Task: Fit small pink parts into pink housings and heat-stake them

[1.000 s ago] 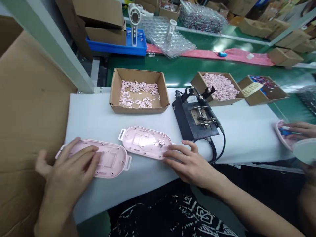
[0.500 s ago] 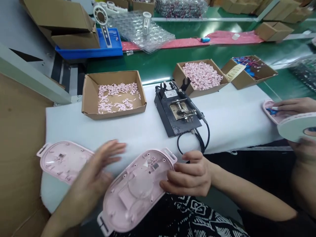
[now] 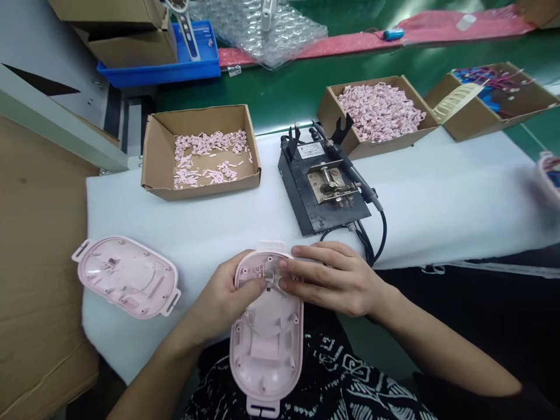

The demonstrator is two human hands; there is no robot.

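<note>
**Both hands at far end of held shell (image 3: 265,347), on wearer's side of tool stand (image 3: 321,181)**

Held shell: pink, hollow side up, long axis running toward wearer. Sits nearer the wearer than the tool stand and left of it; near end is over the patterned clothing (image 3: 336,364). Can't tell whether it rests on anything.

Left hand (image 3: 230,294): grasping the left rim, thumb inside by the small fittings (image 3: 257,270), other fingers hidden. Right hand (image 3: 335,277): fingers laid across the right rim, tips at the same end. Can't tell if it grips the rim or pinches something small.

Doing it well, my judgement: let the left hand carry the weight, so right fingertips stay free for light work. Near end looks poorly supported; keep it level or the shell may tip. Press straight down, since sideways pushes could shift the small fittings. Keep fingers off the line of sight; right now they cover much of that end. Thin plastic, probably; squeezing rims hard may flex it.

Around: second shell (image 3: 126,277) lies well left of the tool stand, on white mat (image 3: 192,224). Box of loose bits (image 3: 205,192) is left of the tool stand; box of pink pieces (image 3: 396,146) just behind it to the right.
</note>
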